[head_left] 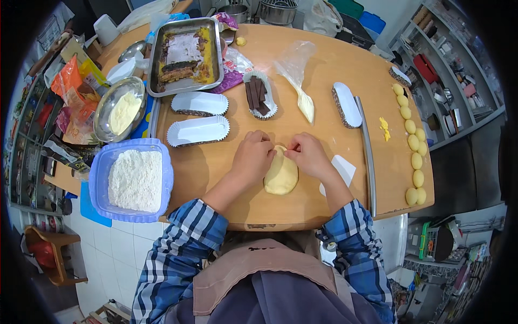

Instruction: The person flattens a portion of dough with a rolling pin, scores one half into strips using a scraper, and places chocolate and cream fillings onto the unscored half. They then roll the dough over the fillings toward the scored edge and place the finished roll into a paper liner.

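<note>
A flattened oval of pale yellow dough (pixel 281 175) lies on the wooden table in front of me. My left hand (pixel 253 155) pinches its far left edge. At the far right edge my right hand (pixel 308 154) pinches the dough too, fingertips bent inward. Any filling under the fingers is hidden. Beyond my hands, chocolate sticks (pixel 258 96) lie in a white paper mould. A clear piping bag (pixel 301 92) with pale cream in its tip lies to the right of them. Next to my right wrist is a white plastic scraper (pixel 341 171).
A purple tub of flour (pixel 163 186), a metal bowl of pale cream (pixel 141 100) and a baking tray (pixel 218 70) stand at left. Paper moulds (pixel 198 131) lie near them. At right are a metal rod (pixel 367 156), yellow crumbs (pixel 384 128) and several dough balls (pixel 416 161).
</note>
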Available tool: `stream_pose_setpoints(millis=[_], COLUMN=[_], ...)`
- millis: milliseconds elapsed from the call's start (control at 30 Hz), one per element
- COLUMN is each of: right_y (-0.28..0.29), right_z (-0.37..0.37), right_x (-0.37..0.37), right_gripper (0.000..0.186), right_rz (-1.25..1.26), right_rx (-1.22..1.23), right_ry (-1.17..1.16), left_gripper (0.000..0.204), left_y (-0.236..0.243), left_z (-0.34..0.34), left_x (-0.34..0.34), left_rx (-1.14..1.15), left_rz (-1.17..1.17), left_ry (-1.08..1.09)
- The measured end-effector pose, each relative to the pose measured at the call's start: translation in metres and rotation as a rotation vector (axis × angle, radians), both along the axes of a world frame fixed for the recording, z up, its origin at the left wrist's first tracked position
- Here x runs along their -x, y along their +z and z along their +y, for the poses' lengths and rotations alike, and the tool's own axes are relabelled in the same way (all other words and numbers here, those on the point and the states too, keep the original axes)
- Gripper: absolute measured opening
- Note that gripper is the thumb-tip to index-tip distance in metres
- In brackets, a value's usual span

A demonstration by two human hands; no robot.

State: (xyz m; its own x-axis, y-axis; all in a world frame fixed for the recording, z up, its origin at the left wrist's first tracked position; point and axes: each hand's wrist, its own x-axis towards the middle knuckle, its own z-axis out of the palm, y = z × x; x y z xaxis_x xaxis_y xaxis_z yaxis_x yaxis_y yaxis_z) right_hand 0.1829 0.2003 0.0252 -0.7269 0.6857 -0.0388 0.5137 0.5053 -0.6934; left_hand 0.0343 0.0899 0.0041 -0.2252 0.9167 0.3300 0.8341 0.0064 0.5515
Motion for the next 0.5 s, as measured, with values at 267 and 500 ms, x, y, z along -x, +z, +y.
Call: stream_pose_setpoints(millis=[267,500], right_y=[-0.008,-0.012], right_z=[0.004,0.004], right_x=[-0.001,-0.002], right_gripper=[0.026,0.025], right_rz=[0.137,0.311], right_rx=[0.335,0.373], right_ry=[0.032,-0.056], left_gripper=[0.017,0.03], left_y=[0.014,0.019], left_z=[-0.002,-0.004], left_x=[0.004,0.008], left_rx=[0.138,0.11], left_rz=[-0.362,-0.475], left_ry=[-0.098,-0.182])
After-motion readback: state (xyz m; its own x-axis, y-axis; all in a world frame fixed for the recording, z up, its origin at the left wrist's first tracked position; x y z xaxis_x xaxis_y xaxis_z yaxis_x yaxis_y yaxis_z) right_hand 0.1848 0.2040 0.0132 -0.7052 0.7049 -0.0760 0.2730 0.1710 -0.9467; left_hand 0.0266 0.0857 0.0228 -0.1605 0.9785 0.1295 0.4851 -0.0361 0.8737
